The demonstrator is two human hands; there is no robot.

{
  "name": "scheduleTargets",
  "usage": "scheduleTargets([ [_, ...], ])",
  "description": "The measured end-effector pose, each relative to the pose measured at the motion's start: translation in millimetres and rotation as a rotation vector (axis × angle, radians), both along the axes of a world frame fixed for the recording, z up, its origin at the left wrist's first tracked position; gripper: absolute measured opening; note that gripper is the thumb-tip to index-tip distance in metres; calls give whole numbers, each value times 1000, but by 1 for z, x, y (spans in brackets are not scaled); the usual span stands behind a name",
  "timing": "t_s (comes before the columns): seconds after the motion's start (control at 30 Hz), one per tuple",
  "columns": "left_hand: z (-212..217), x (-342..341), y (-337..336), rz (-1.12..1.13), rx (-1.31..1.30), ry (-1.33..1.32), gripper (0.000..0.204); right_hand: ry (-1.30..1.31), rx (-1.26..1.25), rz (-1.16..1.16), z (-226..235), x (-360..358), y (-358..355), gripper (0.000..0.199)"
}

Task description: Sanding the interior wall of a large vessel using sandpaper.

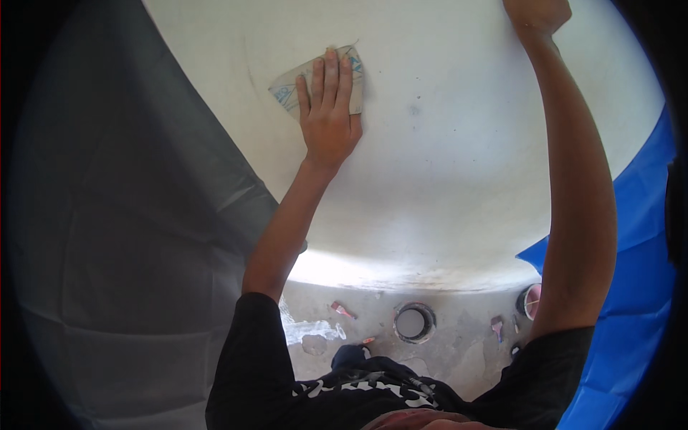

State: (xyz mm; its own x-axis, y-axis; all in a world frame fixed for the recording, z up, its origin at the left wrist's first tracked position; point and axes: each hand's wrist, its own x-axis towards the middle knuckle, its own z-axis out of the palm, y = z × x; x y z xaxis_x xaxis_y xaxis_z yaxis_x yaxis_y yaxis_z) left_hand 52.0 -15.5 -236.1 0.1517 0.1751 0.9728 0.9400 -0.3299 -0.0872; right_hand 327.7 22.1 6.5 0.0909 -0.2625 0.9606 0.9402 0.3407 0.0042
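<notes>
Pressing a folded sheet of sandpaper [315, 84] flat against the white wall [459, 165], the left hand [328, 118] lies with fingers straight and close together, near the upper middle of the frame. Even palm pressure and short overlapping strokes would likely serve best. The right hand [536, 13] braces at the top edge, partly cut off, so whether it lies flat or curled cannot be told. Grey sheeting [143, 236] borders the wall at left, blue sheeting [638, 236] at right; bare wall between the arms offers sweeping room.
</notes>
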Motion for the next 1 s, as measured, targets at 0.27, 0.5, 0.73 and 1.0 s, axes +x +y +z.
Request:
scheduleTargets([
  [0.27,-67,5,-4,-78,-183,73,62,32,-28,-40,1,6,-3,26],
  [0.5,-180,17,-56,-243,-429,191,55,4,27,-43,-1,-1,1,24],
  [0.73,-52,-15,-104,-466,95,-383,50,45,-57,-59,-2,-3,-13,22],
  [1.0,59,-27,-22,-305,67,-174,46,42,-93,-79,-2,-13,-7,24],
])
